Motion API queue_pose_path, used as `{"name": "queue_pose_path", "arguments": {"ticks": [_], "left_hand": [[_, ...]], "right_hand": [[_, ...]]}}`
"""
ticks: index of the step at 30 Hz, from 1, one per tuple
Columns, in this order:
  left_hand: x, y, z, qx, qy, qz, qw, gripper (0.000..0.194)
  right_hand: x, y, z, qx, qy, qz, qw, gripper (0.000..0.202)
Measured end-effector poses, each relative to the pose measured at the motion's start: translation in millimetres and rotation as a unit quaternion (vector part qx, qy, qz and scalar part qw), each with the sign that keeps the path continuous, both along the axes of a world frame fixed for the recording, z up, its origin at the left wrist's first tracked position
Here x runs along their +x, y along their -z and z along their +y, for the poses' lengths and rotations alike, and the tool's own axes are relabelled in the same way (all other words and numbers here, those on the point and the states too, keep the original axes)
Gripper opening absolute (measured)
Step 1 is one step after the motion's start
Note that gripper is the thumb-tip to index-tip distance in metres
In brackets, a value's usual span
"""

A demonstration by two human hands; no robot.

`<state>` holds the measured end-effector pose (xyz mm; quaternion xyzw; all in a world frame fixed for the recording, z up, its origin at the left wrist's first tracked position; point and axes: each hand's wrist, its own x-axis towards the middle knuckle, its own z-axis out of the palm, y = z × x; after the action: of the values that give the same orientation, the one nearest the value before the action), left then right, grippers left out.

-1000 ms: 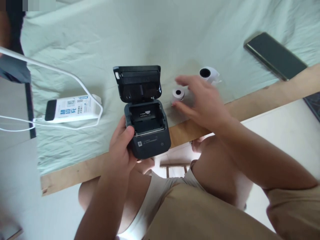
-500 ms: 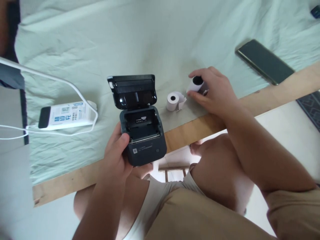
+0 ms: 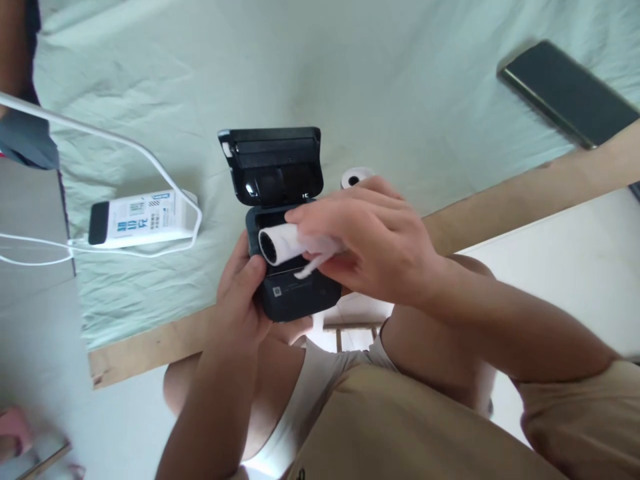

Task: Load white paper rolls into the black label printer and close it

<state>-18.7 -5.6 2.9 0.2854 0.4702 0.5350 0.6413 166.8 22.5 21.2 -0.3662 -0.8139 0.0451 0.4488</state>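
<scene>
Carried leftward, the paper roll (image 3: pixel 281 244) is mid-frame over the open printer (image 3: pixel 303 297), pinched by the right hand (image 3: pixel 377 243); the left hand (image 3: pixel 241 290) clasps the printer. Loading seems underway, next needing alignment.

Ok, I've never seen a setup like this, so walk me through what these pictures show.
No machine does the work here: these are a person's own bare hands, seen by one camera worn on the head, looking forward and down. The left hand holds a small dark box with its lid open. The right hand holds a white paper roll over the box's opening. A second roll stands beyond the right hand, partly hidden by it. On the pale green cloth also lie a white labelled block, at left, and a dark phone, at right.
</scene>
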Motion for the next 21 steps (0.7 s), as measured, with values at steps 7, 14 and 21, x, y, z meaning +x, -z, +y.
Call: {"name": "queue_pose_path", "arguments": {"ticks": [7, 14, 21], "left_hand": [[-2.2, 2.6, -0.4, 0.060, 0.029, -0.027, 0.997, 0.029], [-9.9, 4.6, 1.3, 0.056, 0.069, 0.043, 0.995, 0.059], [-16.6, 8.3, -2.9, 0.036, 0.094, 0.142, 0.985, 0.093]], "right_hand": [[-6.2, 13.4, 11.2, 0.034, 0.019, -0.049, 0.998, 0.020], [-3.9, 10.0, -8.2, 0.003, -0.078, -0.064, 0.995, 0.021], [13.2, -5.0, -2.6, -0.042, 0.005, 0.073, 0.996, 0.018]]}}
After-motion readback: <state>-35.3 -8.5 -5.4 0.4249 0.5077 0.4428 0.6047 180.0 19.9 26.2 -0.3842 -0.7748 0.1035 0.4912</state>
